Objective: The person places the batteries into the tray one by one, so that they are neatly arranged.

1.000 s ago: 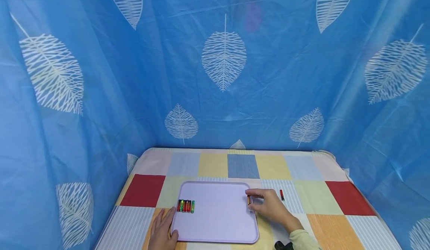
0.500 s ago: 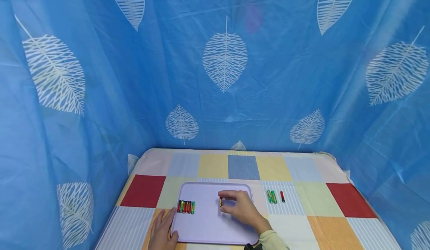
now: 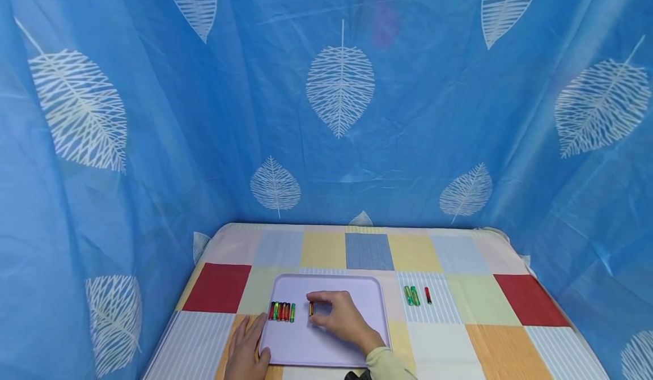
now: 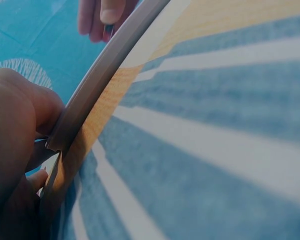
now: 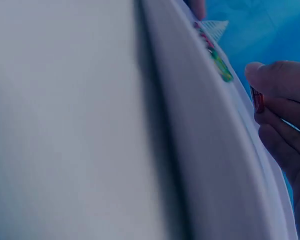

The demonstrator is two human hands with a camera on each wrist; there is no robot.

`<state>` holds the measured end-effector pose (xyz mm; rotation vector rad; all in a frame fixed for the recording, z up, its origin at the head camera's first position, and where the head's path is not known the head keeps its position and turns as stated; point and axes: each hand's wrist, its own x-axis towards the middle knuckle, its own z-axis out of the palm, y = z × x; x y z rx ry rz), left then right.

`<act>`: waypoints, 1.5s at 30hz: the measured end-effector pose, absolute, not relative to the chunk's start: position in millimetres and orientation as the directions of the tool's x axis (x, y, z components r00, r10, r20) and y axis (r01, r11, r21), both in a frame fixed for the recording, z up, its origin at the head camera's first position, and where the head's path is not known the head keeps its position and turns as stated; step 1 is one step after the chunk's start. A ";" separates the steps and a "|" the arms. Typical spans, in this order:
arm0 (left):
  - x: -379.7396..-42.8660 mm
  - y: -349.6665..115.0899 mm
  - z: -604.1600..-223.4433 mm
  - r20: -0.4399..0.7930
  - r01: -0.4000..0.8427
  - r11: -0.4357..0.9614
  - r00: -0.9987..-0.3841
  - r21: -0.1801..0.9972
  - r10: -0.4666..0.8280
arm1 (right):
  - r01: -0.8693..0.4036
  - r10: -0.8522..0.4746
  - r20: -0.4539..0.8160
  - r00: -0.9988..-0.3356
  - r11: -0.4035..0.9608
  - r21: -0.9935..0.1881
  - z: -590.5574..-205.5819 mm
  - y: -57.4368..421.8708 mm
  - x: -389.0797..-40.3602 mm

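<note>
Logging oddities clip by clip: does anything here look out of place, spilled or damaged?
Nothing stands out: a neat row of batteries lies on the tray, the right hand pinches another battery, and three more rest on the cloth.

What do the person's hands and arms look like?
Left hand and right hand are both gloveless. Behind the right one is a pale yellowish fabric sleeve, with a partly visible black item beside it. No left sleeve shows.

My head view: from above, facing forward and down, well back; tray (image 3: 301,343) and blue curtain (image 3: 229,96) in frame. Wrist views: low, close, tilted along tray's edge; both share my right fingers (image 5: 282,145).
</note>
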<state>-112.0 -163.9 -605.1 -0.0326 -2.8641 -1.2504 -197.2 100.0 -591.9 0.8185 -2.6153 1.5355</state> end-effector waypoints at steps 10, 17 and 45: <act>-111.9 -163.8 -606.1 0.051 0.049 0.683 -0.999 0.729 0.018 | -0.556 -0.461 0.343 -0.819 0.488 -0.673 -594.6 67.1 -195.2; -112.1 -164.1 -604.5 0.031 0.045 0.691 -0.999 0.722 0.033 | -0.580 -0.486 0.334 -0.808 0.551 -0.600 -592.1 53.3 -196.2; -113.3 -164.5 -608.0 0.036 0.042 0.685 -0.999 0.727 0.023 | -0.466 -0.461 0.219 -0.860 0.536 -0.703 -585.7 93.1 -196.1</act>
